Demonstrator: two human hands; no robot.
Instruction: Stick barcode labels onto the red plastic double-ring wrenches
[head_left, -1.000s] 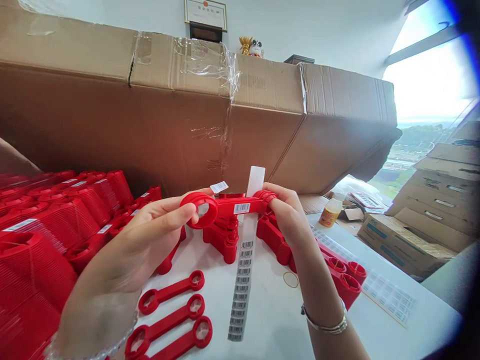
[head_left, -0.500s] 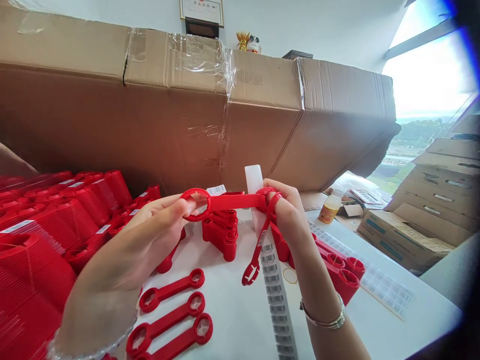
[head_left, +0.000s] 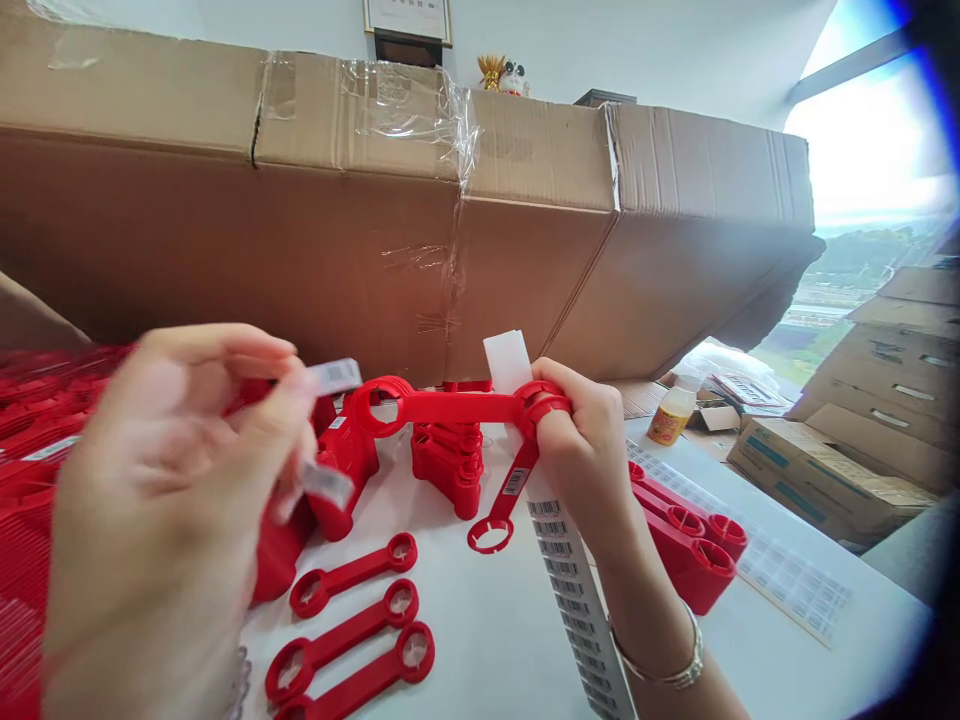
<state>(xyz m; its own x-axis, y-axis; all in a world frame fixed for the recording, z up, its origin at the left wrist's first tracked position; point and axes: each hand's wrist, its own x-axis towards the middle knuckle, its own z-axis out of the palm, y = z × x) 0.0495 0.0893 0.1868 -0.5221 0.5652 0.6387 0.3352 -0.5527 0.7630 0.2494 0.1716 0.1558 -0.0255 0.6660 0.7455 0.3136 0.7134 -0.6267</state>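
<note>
My left hand [head_left: 195, 440], close to the camera and slightly blurred, is closed in a pinch on a barcode label [head_left: 336, 376]. A second label [head_left: 328, 485] clings to its lower fingers. My right hand [head_left: 581, 425] grips the ring end of a red plastic double-ring piece [head_left: 465, 407], which reaches level to the left. Another red double-ring piece [head_left: 504, 505], bearing a barcode label, hangs down from the same hand. A strip of barcode labels [head_left: 562, 580] runs beneath that hand, its white backing [head_left: 508, 360] showing above.
Several red double-ring pieces [head_left: 352, 575] lie on the white table [head_left: 480, 640]. Stacks of them stand mid-table [head_left: 448, 470], at right [head_left: 690, 560] and far left. Behind is a large cardboard box [head_left: 337, 260]; a yellow-labelled bottle [head_left: 673, 412] and an open carton [head_left: 832, 475] are at right.
My left hand has let go of the red piece's left ring and come back toward the camera with labels on its fingers. The hanging piece has swung slightly left in my right hand.
</note>
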